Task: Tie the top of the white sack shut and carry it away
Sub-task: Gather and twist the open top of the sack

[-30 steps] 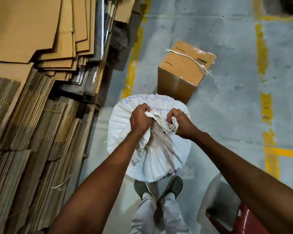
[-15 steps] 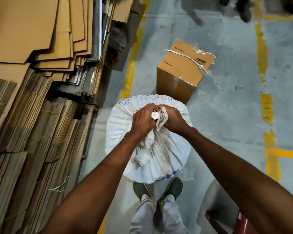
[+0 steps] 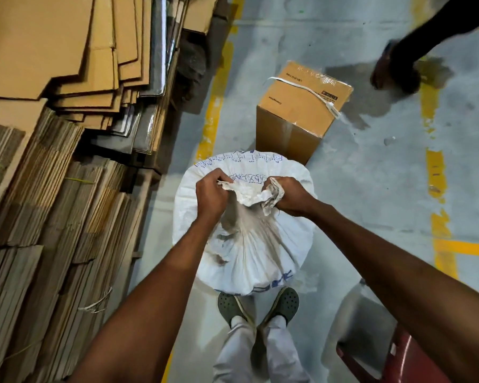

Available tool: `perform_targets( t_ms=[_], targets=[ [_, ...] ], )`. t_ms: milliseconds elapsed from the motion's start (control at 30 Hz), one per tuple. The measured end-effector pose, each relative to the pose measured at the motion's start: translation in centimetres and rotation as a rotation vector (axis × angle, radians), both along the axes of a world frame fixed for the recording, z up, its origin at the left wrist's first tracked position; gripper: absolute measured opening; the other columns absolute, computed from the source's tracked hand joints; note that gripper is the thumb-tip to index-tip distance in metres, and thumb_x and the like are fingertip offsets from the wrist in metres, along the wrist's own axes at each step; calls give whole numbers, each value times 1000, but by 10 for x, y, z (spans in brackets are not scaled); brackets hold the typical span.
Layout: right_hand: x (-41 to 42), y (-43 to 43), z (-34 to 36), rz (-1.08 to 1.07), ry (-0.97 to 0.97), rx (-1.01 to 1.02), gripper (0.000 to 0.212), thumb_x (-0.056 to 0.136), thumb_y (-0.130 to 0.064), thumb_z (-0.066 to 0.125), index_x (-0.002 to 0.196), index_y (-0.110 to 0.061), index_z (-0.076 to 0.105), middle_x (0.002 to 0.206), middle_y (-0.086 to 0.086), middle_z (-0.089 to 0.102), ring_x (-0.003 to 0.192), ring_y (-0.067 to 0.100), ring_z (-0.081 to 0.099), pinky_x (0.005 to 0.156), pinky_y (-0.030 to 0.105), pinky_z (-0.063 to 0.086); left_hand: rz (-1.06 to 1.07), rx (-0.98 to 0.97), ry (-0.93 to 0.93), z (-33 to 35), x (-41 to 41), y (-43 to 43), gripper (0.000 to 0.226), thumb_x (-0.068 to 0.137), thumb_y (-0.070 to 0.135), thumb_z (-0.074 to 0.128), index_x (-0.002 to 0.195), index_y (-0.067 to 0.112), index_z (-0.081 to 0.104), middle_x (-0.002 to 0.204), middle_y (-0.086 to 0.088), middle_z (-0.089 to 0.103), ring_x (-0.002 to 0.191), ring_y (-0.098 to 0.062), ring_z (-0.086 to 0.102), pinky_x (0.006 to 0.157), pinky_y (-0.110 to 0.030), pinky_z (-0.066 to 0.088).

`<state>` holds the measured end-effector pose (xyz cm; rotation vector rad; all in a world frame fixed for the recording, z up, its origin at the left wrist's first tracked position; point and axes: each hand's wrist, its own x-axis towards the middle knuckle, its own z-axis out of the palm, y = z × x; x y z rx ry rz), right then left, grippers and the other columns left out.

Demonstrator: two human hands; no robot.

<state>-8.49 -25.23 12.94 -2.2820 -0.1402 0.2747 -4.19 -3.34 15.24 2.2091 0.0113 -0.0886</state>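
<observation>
Half a second ago our hands were pressed together over the gathered neck; now they have pulled apart, each fist closed on one bunched end of cloth. Our left hand (image 3: 209,193) and right hand (image 3: 291,196) stretch the twisted fabric between them, directly above the white sack (image 3: 249,250), which stands upright on the floor (image 3: 371,189) just ahead of our two shoes. One strapped cardboard box (image 3: 302,106) sits just behind it. Someone's blurred foot (image 3: 393,70) appears at upper right; the sack's blue lettering is unreadable.
</observation>
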Motion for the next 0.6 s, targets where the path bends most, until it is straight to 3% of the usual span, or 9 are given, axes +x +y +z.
perform_targets(
  t_ms=[67, 133, 200, 267, 333, 400, 467, 533, 600],
  targets=[
    [1, 6, -6, -33, 15, 6, 30, 73, -37, 67, 95, -18, 62, 90, -3, 67, 85, 29, 66, 72, 48, 52, -160, 1, -8, 9, -2, -16, 22, 69, -7, 66, 74, 15, 69, 71, 7, 69, 70, -11, 63, 62, -27, 45],
    [4, 19, -5, -126, 60, 165, 53, 70, -43, 80, 106, -23, 46, 97, -5, 56, 85, 19, 57, 73, 46, 48, -327, 43, -35, 16, -3, -32, 10, 71, 4, 70, 74, 14, 70, 72, 3, 72, 70, -15, 66, 64, -31, 48],
    [9, 29, -7, -141, 27, 206, 75, 63, -46, 88, 120, -27, 42, 114, 1, 52, 100, 20, 57, 81, 40, 48, -387, 99, -64, 20, 1, -42, 3, 70, 13, 66, 71, 15, 69, 70, 1, 73, 69, -21, 67, 63, -33, 48],
    [15, 33, -10, -55, -35, 17, 65, 68, -52, 82, 118, -23, 52, 114, 6, 60, 106, 28, 61, 82, 37, 46, -385, 116, -54, 20, 7, -40, 3, 67, 18, 64, 69, 21, 65, 67, 3, 69, 67, -22, 65, 62, -31, 49],
    [16, 30, -10, -25, -81, -83, 41, 81, -46, 72, 111, -19, 63, 106, 8, 72, 99, 36, 68, 77, 39, 49, -344, 23, 30, 16, 6, -35, 14, 72, 16, 68, 82, 26, 64, 75, 5, 72, 71, -17, 66, 66, -28, 48],
    [13, 22, -13, -171, -96, 37, 36, 84, -39, 68, 114, -18, 72, 108, 7, 78, 103, 34, 72, 80, 40, 53, -312, -166, 178, 15, -3, -29, 37, 83, 8, 69, 115, 23, 58, 98, 2, 77, 83, -11, 71, 76, -27, 52],
    [11, 15, -16, -339, -130, 122, 41, 79, -39, 67, 111, -16, 77, 110, 11, 79, 107, 34, 73, 85, 40, 56, -320, -232, 222, 8, -20, -24, 77, 82, 8, 73, 147, 23, 34, 133, -5, 65, 117, -10, 65, 99, -26, 50],
    [13, 16, -19, -442, -133, 119, 37, 75, -33, 76, 104, -12, 79, 107, 14, 80, 105, 38, 73, 86, 47, 57, -312, -75, 223, -3, -37, -23, 125, 68, 30, 87, 161, 25, 3, 159, -7, 36, 147, -21, 39, 116, -35, 37],
    [15, 27, -21, -467, -100, 125, 34, 72, -28, 83, 100, -9, 79, 103, 14, 80, 101, 36, 74, 84, 49, 57, -240, 130, 272, -8, -51, -32, 153, 50, 57, 94, 159, 32, -11, 163, -6, 28, 149, -26, 32, 115, -49, 36]
  ],
)
